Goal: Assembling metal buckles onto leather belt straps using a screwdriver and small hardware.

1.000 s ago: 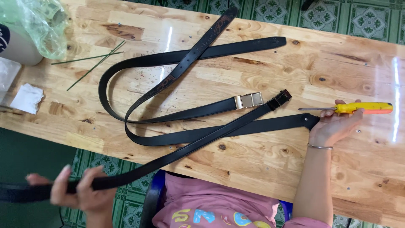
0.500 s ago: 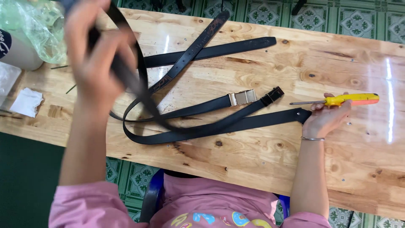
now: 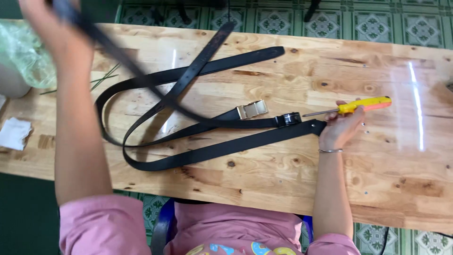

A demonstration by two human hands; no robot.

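Lifting black belt (image 3: pixel 141 75) with left hand (image 3: pixel 56 33), right hand (image 3: pixel 340 128) holding screwdriver (image 3: pixel 351 106)

Belts (image 3: pixel 212 151): black leather-like, matt, smooth. Buckle (image 3: pixel 252 109): shiny pale metal. Screwdriver (image 3: pixel 351 106): glossy yellow plastic handle, metal shaft. Table (image 3: pixel 377 71): varnished knotty wood, glossy. Bag (image 3: pixel 28 56): clear green plastic, crinkly.

Bright overhead glare, motion-blurred raised arm

Pink short sleeves — thin wrist bangle (image 3: pixel 330 151) — bare forearms.
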